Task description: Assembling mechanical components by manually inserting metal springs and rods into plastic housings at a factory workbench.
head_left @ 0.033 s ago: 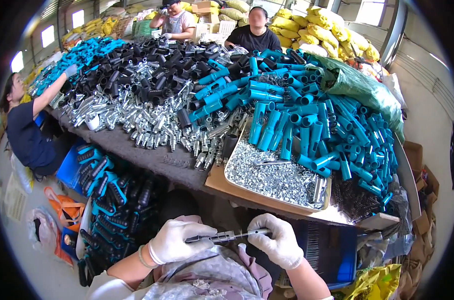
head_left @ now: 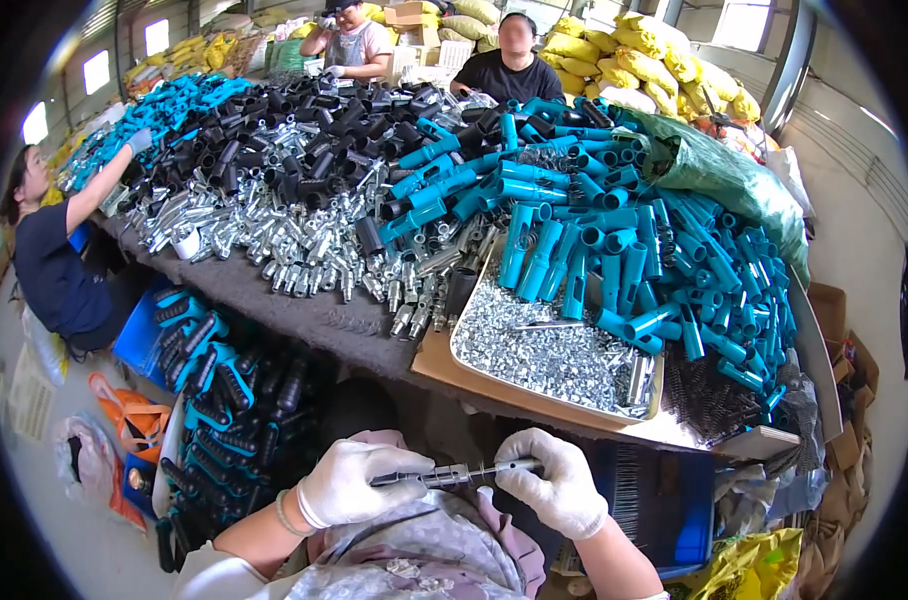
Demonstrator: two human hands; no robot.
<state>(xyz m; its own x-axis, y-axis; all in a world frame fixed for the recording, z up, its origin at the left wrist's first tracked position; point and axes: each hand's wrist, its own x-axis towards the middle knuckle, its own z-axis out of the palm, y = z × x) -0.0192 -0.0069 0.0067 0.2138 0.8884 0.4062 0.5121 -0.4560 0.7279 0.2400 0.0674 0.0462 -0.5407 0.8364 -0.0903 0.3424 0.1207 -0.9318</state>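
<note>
Both my hands wear white gloves and are held close together over my lap. My left hand (head_left: 362,486) is closed around a silver metal cylindrical fitting (head_left: 446,475) that sticks out to the right. My right hand (head_left: 556,486) pinches a slim metal rod (head_left: 519,465) with a thin shaft. The shaft's tip points left and meets the fitting's right end; whether it goes inside is too small to tell. Ahead of my hands, a shallow tray (head_left: 456,357) with a pale rim holds many tiny silver pieces (head_left: 544,362).
Teal tubes (head_left: 614,265), black sleeves (head_left: 304,140) and silver fittings (head_left: 304,245) heap the table (head_left: 244,288). Dark springs (head_left: 709,395) lie right of the tray. Black-and-teal handles (head_left: 219,400) pile up at lower left. A blue crate (head_left: 694,530) stands at right. Three people work around the table.
</note>
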